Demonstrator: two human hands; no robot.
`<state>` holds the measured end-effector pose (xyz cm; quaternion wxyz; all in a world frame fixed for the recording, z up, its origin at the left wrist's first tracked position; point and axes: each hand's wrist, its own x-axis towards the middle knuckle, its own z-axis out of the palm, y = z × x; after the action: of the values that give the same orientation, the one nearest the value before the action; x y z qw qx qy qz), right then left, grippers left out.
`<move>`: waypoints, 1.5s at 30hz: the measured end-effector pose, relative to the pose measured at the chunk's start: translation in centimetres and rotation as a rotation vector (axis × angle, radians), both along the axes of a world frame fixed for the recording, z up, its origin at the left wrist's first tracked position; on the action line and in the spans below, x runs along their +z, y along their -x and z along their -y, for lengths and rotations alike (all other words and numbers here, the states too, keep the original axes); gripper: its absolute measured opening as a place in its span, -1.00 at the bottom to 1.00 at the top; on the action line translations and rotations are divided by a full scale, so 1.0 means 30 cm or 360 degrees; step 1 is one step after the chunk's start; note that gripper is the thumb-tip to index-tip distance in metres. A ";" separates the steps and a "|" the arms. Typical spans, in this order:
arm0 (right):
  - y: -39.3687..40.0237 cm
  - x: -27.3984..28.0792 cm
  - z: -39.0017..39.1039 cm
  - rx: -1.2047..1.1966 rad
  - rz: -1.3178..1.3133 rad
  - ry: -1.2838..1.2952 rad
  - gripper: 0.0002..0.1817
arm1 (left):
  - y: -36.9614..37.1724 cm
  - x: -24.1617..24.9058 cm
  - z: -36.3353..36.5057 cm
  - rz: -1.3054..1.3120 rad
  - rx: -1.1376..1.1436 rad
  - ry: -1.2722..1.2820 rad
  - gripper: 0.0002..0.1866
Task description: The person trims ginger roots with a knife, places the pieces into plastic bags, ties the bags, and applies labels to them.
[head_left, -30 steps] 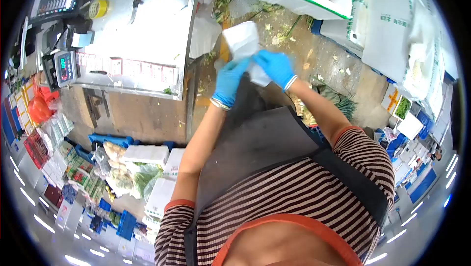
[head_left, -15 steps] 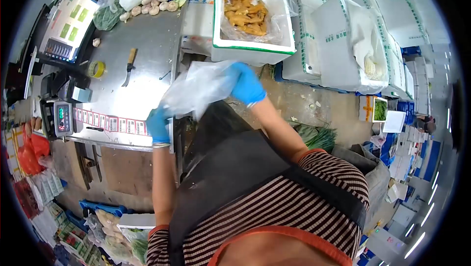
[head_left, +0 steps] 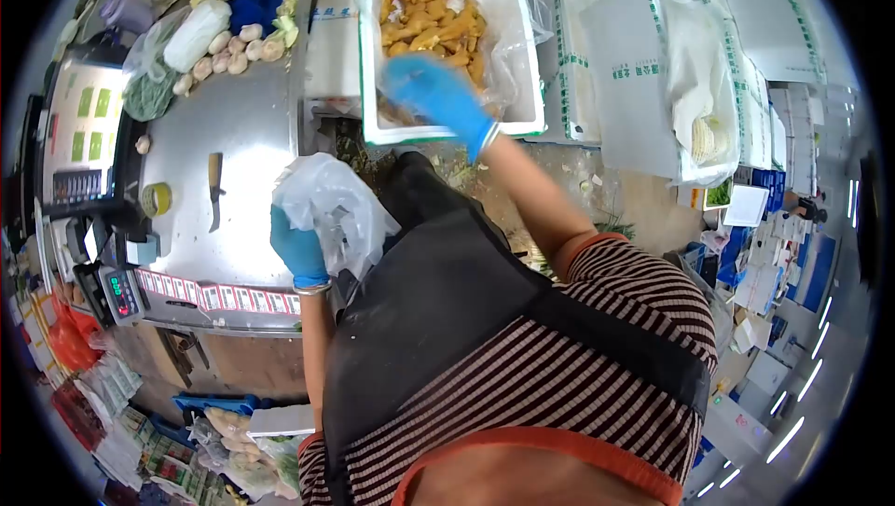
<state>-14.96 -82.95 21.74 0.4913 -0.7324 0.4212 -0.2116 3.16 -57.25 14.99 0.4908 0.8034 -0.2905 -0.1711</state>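
Note:
A clear plastic bag (head_left: 331, 207) hangs bunched up and part open from my left hand (head_left: 298, 247), whose blue-gloved fingers are closed on its side, by the edge of the steel table. My right hand (head_left: 436, 96), also in a blue glove, reaches over the white foam box (head_left: 371, 119). Motion smears its fingers. Beneath and beyond it, golden-brown pieces that look like chicken feet (head_left: 438, 28) lie in the box on a clear plastic liner (head_left: 508, 68).
On the steel table (head_left: 256, 114) are a wooden-handled knife (head_left: 215, 191), a tape roll (head_left: 157, 199), garlic bulbs (head_left: 238, 63) and a strip of labels (head_left: 228, 297). A scale (head_left: 119, 293) and a screen (head_left: 86, 124) stand at left. More foam boxes (head_left: 623, 86) are stacked at right.
My right hand has let go of the bag and moved up over the foam box. The bag stays in my left hand, more gathered than before. The view has shifted right.

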 end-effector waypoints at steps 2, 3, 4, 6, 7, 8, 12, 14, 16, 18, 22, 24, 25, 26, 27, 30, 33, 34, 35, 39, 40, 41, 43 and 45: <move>0.178 -0.201 0.294 -0.0510 0.0502 -0.0544 -0.47 | -0.001 0.025 0.091 0.0128 -0.0060 -0.0040 -0.67; 0.228 -0.315 0.429 -0.0811 0.0315 -0.0766 -0.47 | -0.009 0.018 0.122 0.0055 -0.0075 -0.0112 -0.66; 0.254 -0.427 0.526 -0.1106 0.0118 -0.0980 -0.47 | -0.007 0.032 0.167 0.0021 -0.0099 -0.0161 -0.64; 0.226 -0.506 0.613 -0.1004 -0.0075 -0.1203 -0.41 | 0.000 0.061 0.261 -0.0047 -0.0121 -0.0248 -0.60; 0.218 -0.549 0.635 -0.0951 -0.0180 -0.1321 -0.37 | 0.005 0.055 0.290 -0.0038 -0.0148 -0.0246 -0.60; 0.205 -0.589 0.659 -0.0920 -0.0346 -0.1241 -0.41 | 0.007 0.046 0.318 -0.0031 -0.0176 -0.0246 -0.60; 0.211 -0.612 0.694 -0.0906 -0.0131 -0.1513 -0.53 | 0.042 0.047 0.392 -0.0202 -0.0074 -0.0341 -0.60; 0.210 -0.593 0.685 -0.0892 -0.0099 -0.1583 -0.54 | 0.060 0.018 0.408 -0.0289 -0.0043 -0.0293 -0.59; 0.207 -0.550 0.669 -0.0807 -0.0092 -0.1682 -0.57 | 0.066 0.012 0.431 -0.0303 -0.0094 -0.0317 -0.59; 0.211 -0.586 0.645 -0.0799 -0.0023 -0.1531 -0.57 | 0.073 0.031 0.454 -0.0308 -0.0119 -0.0296 -0.59; 0.165 -0.652 0.620 -0.1031 0.0317 -0.1525 -0.60 | 0.032 0.033 0.460 -0.0170 -0.0111 -0.0217 -0.60; 0.156 -0.673 0.624 -0.1164 0.0376 -0.1609 -0.66 | -0.006 0.030 0.441 -0.0123 -0.0120 -0.0272 -0.62; 0.148 -0.649 0.631 -0.1233 0.0372 -0.1655 -0.67 | -0.020 0.021 0.424 -0.0140 -0.0080 -0.0237 -0.65; 0.138 -0.625 0.634 -0.1300 0.0367 -0.1701 -0.68 | -0.031 0.010 0.405 -0.0158 -0.0039 -0.0201 -0.67; 0.127 -0.608 0.635 -0.1363 0.0359 -0.1745 -0.70 | -0.038 -0.001 0.385 -0.0178 0.0008 -0.0163 -0.70; 0.134 -0.598 0.624 -0.1256 0.0188 -0.1550 -0.65 | -0.034 0.021 0.332 -0.0202 0.0127 -0.0159 -0.73; 0.243 -0.724 0.630 -0.0079 -0.1052 -0.0141 -0.70 | -0.057 -0.012 0.248 -0.0303 0.0263 -0.0178 -0.72; 0.267 -0.728 0.621 0.0198 -0.1313 0.0216 -0.67 | -0.057 -0.025 0.215 -0.0349 0.0299 -0.0188 -0.70; 0.273 -0.666 0.599 0.0338 -0.1440 0.0310 -0.58 | -0.053 -0.031 0.197 -0.0392 0.0353 -0.0179 -0.71; 0.277 -0.427 0.746 0.0213 -0.0737 -0.0156 -0.55 | -0.048 -0.053 0.136 -0.0516 0.0510 -0.0209 -0.70; 0.303 -0.390 0.832 0.0041 -0.0437 -0.0403 -0.57 | -0.053 -0.072 0.122 -0.0543 0.0532 -0.0205 -0.69; 0.307 -0.363 0.892 -0.0080 -0.0267 -0.0539 -0.59 | -0.061 -0.094 0.112 -0.0569 0.0543 -0.0199 -0.68; 0.272 -0.276 0.927 -0.0150 -0.0071 -0.0593 -0.56 | -0.087 -0.124 0.102 -0.0661 0.0541 -0.0228 -0.64; 0.188 -0.172 0.871 -0.0036 -0.0024 -0.0440 -0.41 | -0.113 -0.121 0.122 -0.0801 0.0605 -0.0255 -0.65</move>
<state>-20.60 -109.09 16.59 0.5819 -0.6544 0.4583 -0.1518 6.56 -60.92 11.36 0.5055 0.8119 0.0097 -0.2919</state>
